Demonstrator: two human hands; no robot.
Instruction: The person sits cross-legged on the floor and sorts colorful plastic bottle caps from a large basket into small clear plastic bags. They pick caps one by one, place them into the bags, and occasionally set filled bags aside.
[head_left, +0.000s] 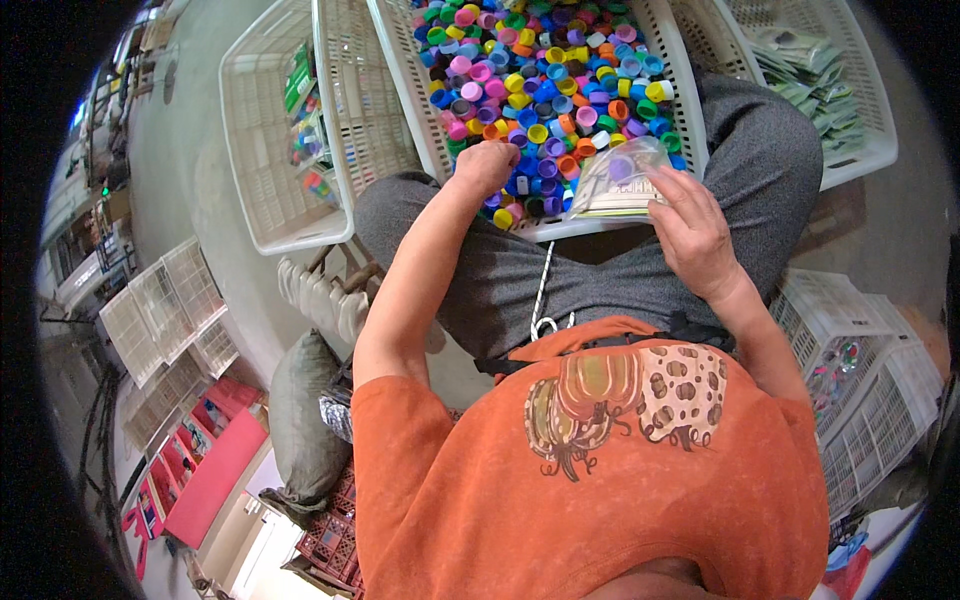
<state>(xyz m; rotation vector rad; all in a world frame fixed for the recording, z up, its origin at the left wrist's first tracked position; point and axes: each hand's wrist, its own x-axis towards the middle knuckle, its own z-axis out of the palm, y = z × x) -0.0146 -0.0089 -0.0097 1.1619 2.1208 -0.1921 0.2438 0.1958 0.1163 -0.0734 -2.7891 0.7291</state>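
Note:
Between my knees stands a white plastic basket (690, 100) filled with small round caps (545, 90) in many colours, such as blue, pink, yellow, purple, orange and green. My left hand (487, 166) is over the caps at the basket's near left part, its fingers curled together; whatever they hold is hidden. At the near right corner, my right hand (692, 222) grips the edge of a clear plastic bag (606, 180). A printed paper lies along the bag's lower part, and a purple cap shows in or through the plastic.
A white basket (240, 150) on the left has some colourful packets inside. On the right, another basket (880, 150) holds many flat greenish packets (815, 95). Behind me are a grey stuffed sack (305, 410), red crates (330, 535) and stacked white crates (850, 400).

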